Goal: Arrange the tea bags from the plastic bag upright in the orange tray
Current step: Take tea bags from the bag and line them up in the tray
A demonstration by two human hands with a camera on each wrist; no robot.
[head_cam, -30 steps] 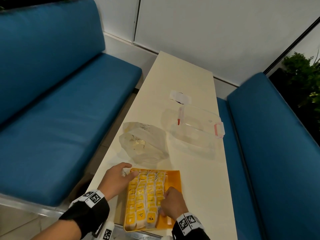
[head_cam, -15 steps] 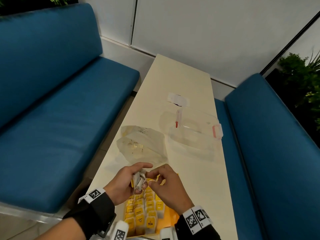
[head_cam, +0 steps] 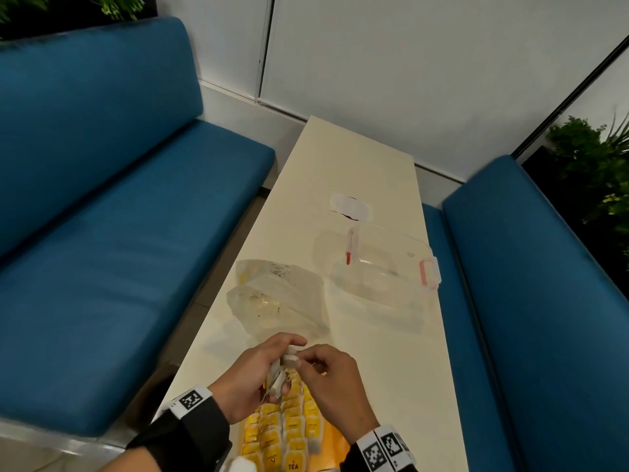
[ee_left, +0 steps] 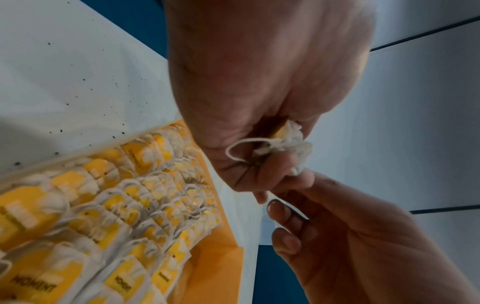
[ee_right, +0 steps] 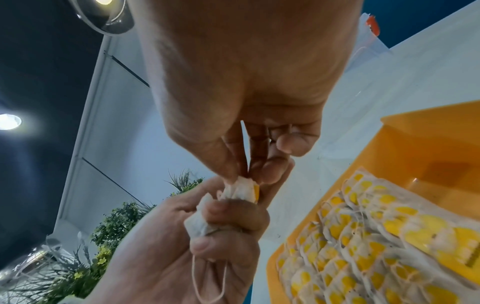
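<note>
The orange tray [head_cam: 335, 449] [ee_left: 213, 273] [ee_right: 420, 144] lies at the table's near edge, packed with rows of upright yellow-tagged tea bags [head_cam: 289, 434] [ee_left: 116, 207] [ee_right: 363, 236]. Above its far end my left hand [head_cam: 258, 373] [ee_left: 259, 168] [ee_right: 207, 226] grips a small bunch of white tea bags [head_cam: 280, 376] [ee_left: 291, 142] [ee_right: 205, 218], strings dangling. My right hand [head_cam: 320, 369] [ee_right: 249, 174] [ee_left: 311, 222] pinches the top one [head_cam: 291, 359] [ee_right: 241, 189] between thumb and fingers. The crumpled clear plastic bag [head_cam: 279, 298] lies just beyond the hands.
A clear lidded container [head_cam: 384, 267] with red clips stands at the table's right side, a white sticker [head_cam: 350, 206] beyond it. Blue benches [head_cam: 119, 250] flank the narrow cream table [head_cam: 391, 369]. Plants [head_cam: 589, 165] stand at far right.
Both hands left the tray and rose together above its far end. The left hand now holds a bunch of tea bags and the right pinches one from it.
</note>
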